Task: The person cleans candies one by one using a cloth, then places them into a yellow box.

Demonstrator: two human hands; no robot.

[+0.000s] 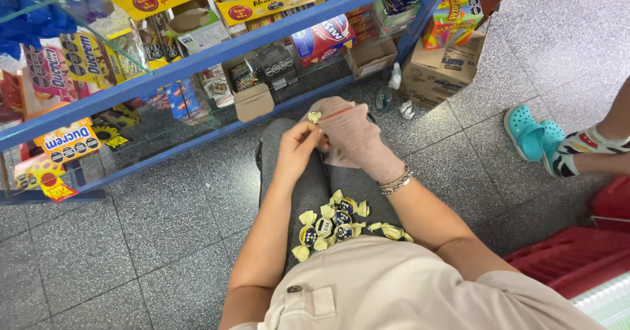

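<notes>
I sit facing a glass display case, legs in grey trousers stretched out. My left hand pinches a yellow wrapped candy at the mouth of a small clear plastic bag. My right hand is inside that bag, which covers it like a glove down to the bracelets on the wrist. Several yellow and blue wrapped candies lie in a heap on my lap, just below both hands.
A blue-framed glass display case full of sweet boxes stands ahead. Cardboard boxes sit on the grey speckled floor at its right end. Another person's feet with teal clogs are at the right, and a red crate at the lower right.
</notes>
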